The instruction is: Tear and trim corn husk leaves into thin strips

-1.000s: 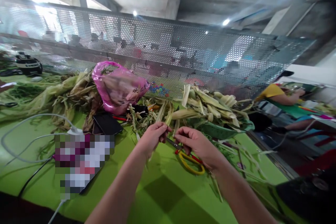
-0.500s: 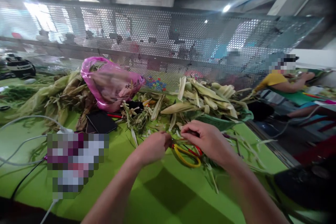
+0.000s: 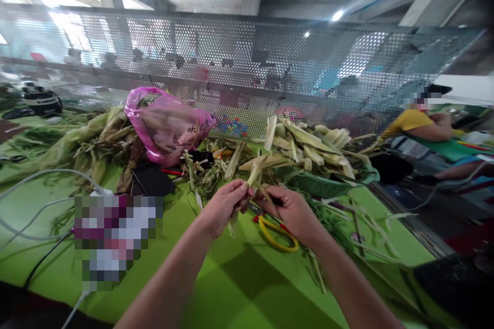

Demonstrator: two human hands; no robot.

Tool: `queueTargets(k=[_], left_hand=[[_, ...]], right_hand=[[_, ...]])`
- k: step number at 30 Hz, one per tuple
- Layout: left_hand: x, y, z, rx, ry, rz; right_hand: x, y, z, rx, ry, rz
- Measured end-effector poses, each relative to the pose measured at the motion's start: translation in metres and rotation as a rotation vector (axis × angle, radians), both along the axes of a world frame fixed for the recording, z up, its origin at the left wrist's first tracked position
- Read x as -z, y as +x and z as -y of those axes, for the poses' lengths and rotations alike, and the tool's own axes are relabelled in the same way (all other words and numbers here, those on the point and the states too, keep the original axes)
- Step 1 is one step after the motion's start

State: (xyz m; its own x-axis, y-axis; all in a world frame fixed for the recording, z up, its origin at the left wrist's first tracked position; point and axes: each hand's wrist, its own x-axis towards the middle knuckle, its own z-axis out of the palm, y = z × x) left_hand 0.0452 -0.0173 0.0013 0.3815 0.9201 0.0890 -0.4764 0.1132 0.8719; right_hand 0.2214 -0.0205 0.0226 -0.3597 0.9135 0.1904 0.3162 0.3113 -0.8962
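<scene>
My left hand (image 3: 226, 205) is closed, pinching a pale corn husk (image 3: 256, 170) that sticks up above the fingertips. My right hand (image 3: 291, 209) is closed on a thin brownish husk strip (image 3: 265, 194) lying against that husk. Whether the two pieces are joined, I cannot tell. Just below the hands, scissors with yellow and red handles (image 3: 278, 236) rest on the green table (image 3: 216, 288). Beyond the hands, a heap of dry corn husks (image 3: 309, 141) fills a green basket (image 3: 328, 182).
A pink plastic bag (image 3: 165, 123) stands at the back left beside more husks (image 3: 111, 136). A dark phone-like slab (image 3: 153, 180) and white cables (image 3: 38, 175) lie on the left. A perforated metal screen (image 3: 231, 72) closes off the back. Another person in yellow (image 3: 415, 121) sits at the right.
A pale husk now stands up between my hands; before, little showed there. My left hand has turned and its pinch is visible. The whole view has shifted slightly.
</scene>
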Motion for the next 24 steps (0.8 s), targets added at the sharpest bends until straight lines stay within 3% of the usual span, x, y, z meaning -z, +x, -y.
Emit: queueTargets(k=[4, 8, 11, 15, 24], left_hand=[[0.002, 0.0, -0.004, -0.03, -0.085, 0.089], [0.005, -0.004, -0.009, -0.072, -0.087, 0.121], [0.004, -0.005, -0.008, 0.027, -0.114, 0.212], [-0.001, -0.005, -0.002, 0.187, -0.136, 0.308], [-0.002, -0.006, 0.001, 0.228, -0.195, 0.212]], right_hand=[[0.006, -0.006, -0.001, -0.014, -0.072, -0.106], [0.009, -0.008, -0.003, 0.11, -0.07, -0.189], [0.016, -0.012, -0.002, 0.202, -0.177, -0.271], [0.024, -0.02, 0.001, 0.151, -0.3, -0.38], [0.029, -0.015, -0.004, 0.28, -0.18, -0.349]])
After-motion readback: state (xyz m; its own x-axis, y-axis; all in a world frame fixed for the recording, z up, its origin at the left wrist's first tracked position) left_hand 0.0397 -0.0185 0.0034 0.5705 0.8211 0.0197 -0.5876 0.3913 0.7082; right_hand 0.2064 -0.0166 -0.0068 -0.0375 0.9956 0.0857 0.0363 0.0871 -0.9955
